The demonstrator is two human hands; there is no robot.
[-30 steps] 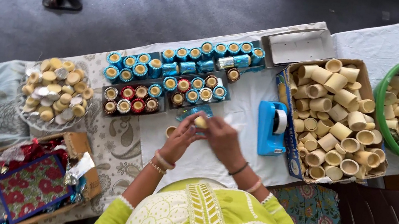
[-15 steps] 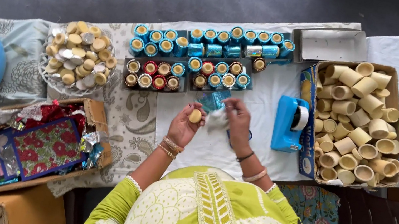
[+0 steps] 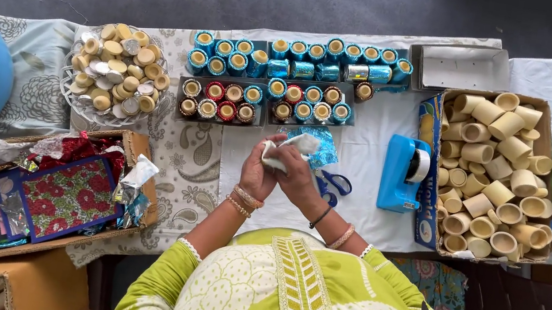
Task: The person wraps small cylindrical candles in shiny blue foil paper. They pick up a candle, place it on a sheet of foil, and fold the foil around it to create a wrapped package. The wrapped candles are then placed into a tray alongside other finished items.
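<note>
Both sets of our fingers are curled tight around one small white-wrapped piece (image 3: pixel 285 151), the left hand (image 3: pixel 258 172) gripping it from the side and the right hand (image 3: pixel 298 177) folded over it from above. It sits between the two hands, just above the white cloth of the surface (image 3: pixel 372 155), with a crumpled sheet of blue foil (image 3: pixel 318 145) touching it on the far side. Half a second ago the left fingers held a bare round yellow piece apart from the right hand, which pinched the foil; now the hands have closed together and the yellow no longer shows. Our wrists, with bangles, angle inward from the elbows in yellow-green sleeves. Blue-handled scissors (image 3: pixel 334 184) lie just beside the right hand, a blue tape dispenser (image 3: pixel 404 174) beyond them, then a cardboard box of plain cups (image 3: pixel 491 174). Trays of foil-wrapped cups (image 3: pixel 281 78) stand ahead.
</note>
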